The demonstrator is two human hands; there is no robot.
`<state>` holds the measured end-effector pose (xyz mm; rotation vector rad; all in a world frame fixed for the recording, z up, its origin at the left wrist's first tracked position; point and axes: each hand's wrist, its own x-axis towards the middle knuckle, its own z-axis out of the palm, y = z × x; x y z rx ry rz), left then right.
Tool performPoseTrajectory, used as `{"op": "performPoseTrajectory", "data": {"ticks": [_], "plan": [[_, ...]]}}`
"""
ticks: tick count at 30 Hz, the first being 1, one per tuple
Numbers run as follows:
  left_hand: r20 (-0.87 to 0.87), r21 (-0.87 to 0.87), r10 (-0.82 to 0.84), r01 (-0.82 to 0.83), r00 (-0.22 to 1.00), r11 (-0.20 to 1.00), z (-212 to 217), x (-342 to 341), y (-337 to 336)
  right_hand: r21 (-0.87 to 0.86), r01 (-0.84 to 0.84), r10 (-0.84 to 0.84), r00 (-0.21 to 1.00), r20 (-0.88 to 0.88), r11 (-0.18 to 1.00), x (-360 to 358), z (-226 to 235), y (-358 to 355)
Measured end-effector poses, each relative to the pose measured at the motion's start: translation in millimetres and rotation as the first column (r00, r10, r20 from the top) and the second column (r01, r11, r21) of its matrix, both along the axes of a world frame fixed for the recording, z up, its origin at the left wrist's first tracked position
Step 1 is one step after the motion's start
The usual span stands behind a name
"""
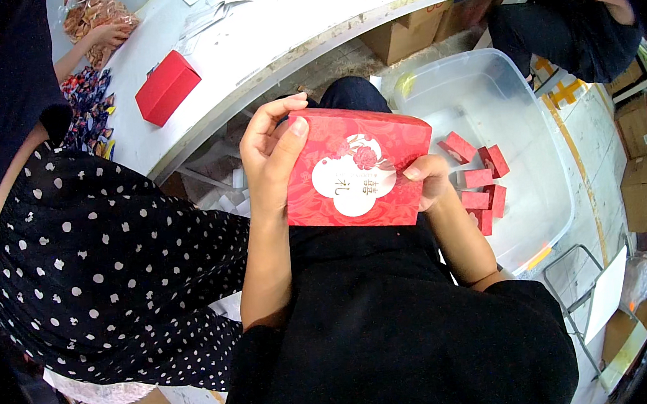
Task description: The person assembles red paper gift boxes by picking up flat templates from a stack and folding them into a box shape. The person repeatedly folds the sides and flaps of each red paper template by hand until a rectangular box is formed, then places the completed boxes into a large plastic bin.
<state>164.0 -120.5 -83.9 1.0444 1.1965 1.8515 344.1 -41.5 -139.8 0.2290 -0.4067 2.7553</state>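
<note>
Red patterned card makes up the flat gift box at the centre of the frame, held over the person's dark lap. Its back and its lower left corner are hidden behind the hands, and the small print on its white flower-shaped label is too fine to make out. The left hand clamps the box's left edge, thumb lying across the top corner, fingers curled behind. The right hand pinches the right edge, thumb on the front. Both forearms rise from the lower frame. At right, a clear plastic tub holds several small red boxes. At upper left, another red box rests on a white table.
</note>
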Motion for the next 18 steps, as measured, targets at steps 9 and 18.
{"op": "performPoseTrajectory", "data": {"ticks": [9, 18], "plan": [[0.065, -0.013, -0.034, 0.035, 0.997, 0.999, 3, 9, -4, 0.092, 0.014, -0.005, 0.996, -0.093, 0.996, 7, -8, 0], [-0.273, -0.101, -0.043, 0.016, 0.961, 0.995, -13, 16, -29, 0.109, 0.010, 0.020, 0.962, -0.272, 0.994, 13, -27, -6]]}}
